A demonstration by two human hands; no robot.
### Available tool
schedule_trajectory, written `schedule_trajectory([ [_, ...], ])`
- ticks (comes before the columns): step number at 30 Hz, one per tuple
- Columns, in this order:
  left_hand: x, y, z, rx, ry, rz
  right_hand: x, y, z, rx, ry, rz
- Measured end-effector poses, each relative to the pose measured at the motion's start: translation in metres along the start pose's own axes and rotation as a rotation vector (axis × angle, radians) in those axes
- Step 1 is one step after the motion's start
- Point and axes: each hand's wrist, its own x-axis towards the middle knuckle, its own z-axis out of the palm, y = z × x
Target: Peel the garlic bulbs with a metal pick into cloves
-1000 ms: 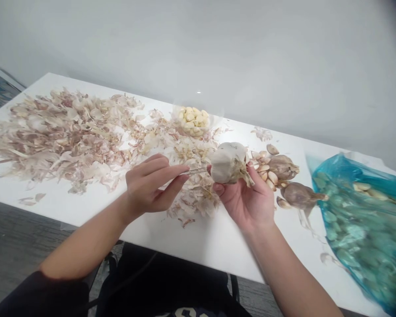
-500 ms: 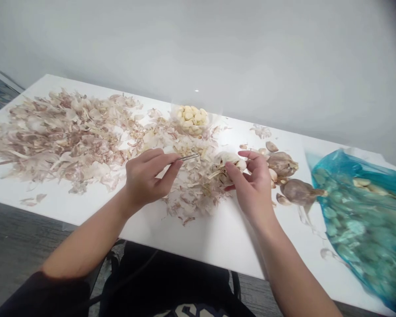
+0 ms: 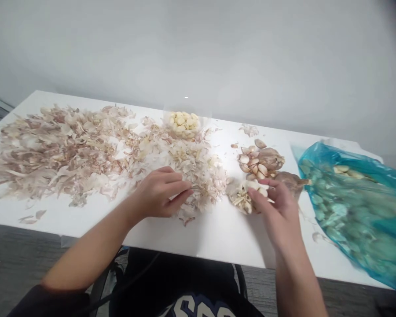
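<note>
My left hand (image 3: 161,191) is closed in a pinch over the heap of papery skins. Between its thumb and forefinger are slim metal tweezers (image 3: 195,188), hard to make out against the skins. My right hand (image 3: 279,204) grips an opened garlic bulb (image 3: 240,198) low over the table, its fingers on the white cloves at the right side of the bulb. Loose unpeeled garlic cloves (image 3: 254,165) lie just behind that bulb. Beside them is a whole garlic bulb (image 3: 271,158), and another whole bulb (image 3: 288,181) is partly hidden by my right hand.
A clear bowl of peeled cloves (image 3: 185,123) stands at the back of the white table (image 3: 171,235). Garlic skins (image 3: 69,149) spread widely across the left and middle. A blue plastic bag (image 3: 356,211) holding pale cloves fills the right end. Behind is a wall.
My right hand has carried the opened bulb rightward and down, away from the skins toward the loose cloves. My left hand has moved slightly right and lower, still pinching the tweezers. The view shifted slightly.
</note>
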Motion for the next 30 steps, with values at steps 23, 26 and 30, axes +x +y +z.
schedule_trajectory([
  [23, -0.003, -0.007, -0.005, 0.047, -0.008, 0.008, -0.026, -0.009, -0.008, -0.69, -0.064, -0.749],
  [26, -0.002, -0.005, -0.007, -0.011, 0.038, 0.011, -0.024, -0.023, 0.008, -0.59, -0.188, -0.677],
  [30, -0.001, -0.005, -0.011, 0.028, 0.199, -0.05, -0.013, -0.042, 0.045, -0.449, -0.39, -0.626],
])
